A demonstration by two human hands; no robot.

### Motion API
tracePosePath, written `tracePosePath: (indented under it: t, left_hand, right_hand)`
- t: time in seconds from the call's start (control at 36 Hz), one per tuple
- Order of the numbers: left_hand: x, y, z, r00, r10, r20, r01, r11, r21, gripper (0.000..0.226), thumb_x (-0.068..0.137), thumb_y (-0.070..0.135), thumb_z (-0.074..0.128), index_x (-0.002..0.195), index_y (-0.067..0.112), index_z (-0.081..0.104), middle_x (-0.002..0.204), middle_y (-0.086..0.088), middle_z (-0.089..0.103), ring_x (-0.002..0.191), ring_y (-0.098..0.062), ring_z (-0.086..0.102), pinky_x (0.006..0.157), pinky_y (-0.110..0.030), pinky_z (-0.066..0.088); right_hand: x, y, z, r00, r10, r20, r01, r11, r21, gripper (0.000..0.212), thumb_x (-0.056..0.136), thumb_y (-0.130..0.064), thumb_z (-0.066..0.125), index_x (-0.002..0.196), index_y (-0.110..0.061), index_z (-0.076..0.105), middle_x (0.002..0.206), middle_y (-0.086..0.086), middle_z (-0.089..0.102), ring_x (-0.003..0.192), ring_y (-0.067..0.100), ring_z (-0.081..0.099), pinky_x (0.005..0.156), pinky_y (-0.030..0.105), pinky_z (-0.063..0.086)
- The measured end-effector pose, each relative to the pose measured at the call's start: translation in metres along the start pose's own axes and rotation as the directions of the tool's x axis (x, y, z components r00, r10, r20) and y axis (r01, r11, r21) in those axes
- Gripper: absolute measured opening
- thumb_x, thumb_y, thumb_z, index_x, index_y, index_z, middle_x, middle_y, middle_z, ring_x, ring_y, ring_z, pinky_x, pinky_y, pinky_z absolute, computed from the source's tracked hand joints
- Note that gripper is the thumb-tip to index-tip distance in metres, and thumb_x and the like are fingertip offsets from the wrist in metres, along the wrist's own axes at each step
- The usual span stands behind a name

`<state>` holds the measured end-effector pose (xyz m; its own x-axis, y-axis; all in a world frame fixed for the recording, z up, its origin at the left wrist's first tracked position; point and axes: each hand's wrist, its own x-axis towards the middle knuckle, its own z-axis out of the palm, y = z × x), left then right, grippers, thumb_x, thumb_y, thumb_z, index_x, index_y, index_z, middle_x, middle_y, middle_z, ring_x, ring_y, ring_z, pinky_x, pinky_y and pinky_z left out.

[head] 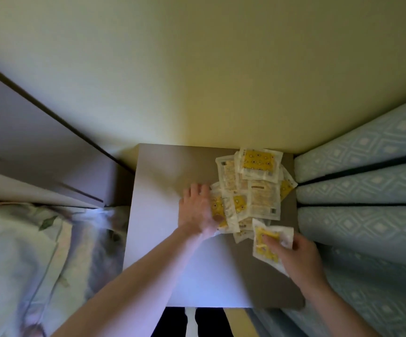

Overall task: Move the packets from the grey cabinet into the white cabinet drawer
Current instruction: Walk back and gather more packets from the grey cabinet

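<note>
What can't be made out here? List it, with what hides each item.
1. Head view: the print on the packets in the pile is too small and blurred to read.
2. Packets under the left hand are partly covered by it.
3. The packet pinched by the right hand is partly hidden by its fingers.
4. The white cabinet drawer cannot be identified; the furniture at left is blurred.

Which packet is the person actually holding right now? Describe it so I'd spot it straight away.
Start at the grey cabinet top below the yellow wall. A pile of packets lies at its far right side. The held packet is just nearer than that pile, a clear wrapper with a yellow inside, gripped by the right hand; unlike the flat ones, it is lifted, crumpled and apart from the heap.
</note>
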<state>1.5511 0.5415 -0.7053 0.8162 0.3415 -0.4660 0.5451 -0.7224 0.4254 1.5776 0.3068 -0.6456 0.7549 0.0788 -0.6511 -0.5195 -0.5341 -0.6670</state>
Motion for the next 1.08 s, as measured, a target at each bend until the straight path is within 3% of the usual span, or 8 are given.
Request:
tracePosePath:
  t: [0.17, 0.25, 0.36, 0.44, 0.56, 0.67, 0.81, 1.08]
  left_hand:
    - [0.000, -0.010, -0.002, 0.985, -0.155, 0.075, 0.160, 0.985, -0.059, 0.068, 0.061, 0.043, 0.085, 0.120, 0.028, 0.055, 0.116, 0.007, 0.058, 0.114, -0.022, 0.049, 0.091, -0.030, 0.045]
    - [-0.004, -0.019, -0.009, 0.966, -0.209, 0.150, 0.233, 0.957, -0.172, 0.042, 0.062, 0.040, 0.087, 0.089, 0.020, 0.063, 0.082, 0.007, 0.063, 0.088, -0.020, 0.062, 0.064, -0.028, 0.046]
    - [-0.003, -0.025, -0.020, 0.968, -0.180, 0.175, 0.241, 0.865, -0.440, 0.056, 0.053, 0.041, 0.087, 0.080, 0.001, 0.058, 0.067, 0.000, 0.054, 0.063, -0.017, 0.047, 0.057, -0.029, 0.035]
    - [0.005, -0.006, -0.043, 0.991, -0.095, 0.096, 0.130, 0.863, -0.489, 0.047, 0.057, 0.037, 0.094, 0.078, 0.006, 0.065, 0.074, 0.003, 0.058, 0.064, -0.015, 0.052, 0.058, -0.030, 0.044]
    - [0.034, 0.026, -0.059, 0.997, 0.021, 0.076, 0.020, 0.863, -0.504, 0.040, 0.067, 0.035, 0.093, 0.095, 0.017, 0.073, 0.113, 0.006, 0.064, 0.101, -0.016, 0.064, 0.089, -0.037, 0.056]
    - [0.061, 0.058, -0.055, 0.980, 0.190, 0.056, -0.173, 0.959, -0.227, 0.044, 0.077, 0.048, 0.080, 0.114, 0.024, 0.074, 0.143, 0.009, 0.053, 0.129, -0.017, 0.048, 0.103, -0.035, 0.045]
    - [0.078, 0.089, -0.041, 0.881, 0.417, 0.225, -0.456, 0.874, 0.165, 0.042, 0.089, 0.045, 0.068, 0.125, 0.024, 0.070, 0.162, 0.002, 0.030, 0.150, -0.025, 0.021, 0.118, -0.042, 0.030]
    - [0.086, 0.087, -0.012, 0.842, 0.494, 0.216, -0.535, 0.814, 0.224, 0.029, 0.099, 0.035, 0.057, 0.125, 0.032, 0.070, 0.169, 0.004, 0.012, 0.156, -0.026, 0.006, 0.126, -0.046, 0.011]
  right_hand:
    - [0.043, -0.014, -0.006, 0.995, 0.043, -0.095, -0.024, 0.983, 0.184, 0.017, 0.083, -0.020, 0.081, 0.100, -0.020, 0.077, 0.093, -0.001, 0.079, 0.088, 0.017, 0.075, 0.074, 0.033, 0.058]
    - [0.062, -0.015, -0.002, 0.994, 0.062, -0.095, -0.043, 0.981, 0.191, 0.017, 0.085, -0.023, 0.080, 0.101, -0.025, 0.075, 0.100, 0.000, 0.077, 0.094, 0.021, 0.074, 0.083, 0.044, 0.061]
    - [0.077, -0.015, 0.006, 0.993, 0.074, -0.092, -0.060, 0.988, 0.143, 0.018, 0.083, -0.026, 0.081, 0.098, -0.028, 0.073, 0.101, 0.001, 0.076, 0.094, 0.023, 0.072, 0.086, 0.050, 0.060]
    - [0.080, -0.016, 0.008, 0.990, 0.079, -0.114, -0.070, 0.994, 0.082, 0.028, 0.080, -0.028, 0.084, 0.105, -0.022, 0.072, 0.102, 0.002, 0.075, 0.093, 0.024, 0.071, 0.084, 0.052, 0.060]
    - [0.074, -0.015, 0.006, 0.992, 0.073, -0.103, -0.062, 0.993, 0.103, 0.023, 0.082, -0.017, 0.082, 0.099, -0.024, 0.069, 0.099, -0.001, 0.073, 0.088, 0.018, 0.069, 0.073, 0.037, 0.060]
    - [0.065, -0.008, -0.005, 0.993, 0.099, -0.068, -0.089, 0.986, 0.141, 0.027, 0.082, -0.014, 0.082, 0.103, -0.023, 0.069, 0.098, -0.001, 0.073, 0.088, 0.018, 0.071, 0.067, 0.032, 0.058]
    - [0.062, 0.012, -0.023, 0.987, 0.143, -0.075, -0.133, 0.983, 0.130, 0.018, 0.084, -0.017, 0.080, 0.101, -0.021, 0.074, 0.095, 0.002, 0.077, 0.088, 0.022, 0.074, 0.077, 0.044, 0.062]
    - [0.056, 0.030, -0.051, 0.959, 0.115, -0.260, -0.092, 0.991, 0.099, 0.014, 0.087, -0.024, 0.077, 0.095, -0.016, 0.069, 0.094, 0.007, 0.072, 0.088, 0.026, 0.069, 0.081, 0.044, 0.059]
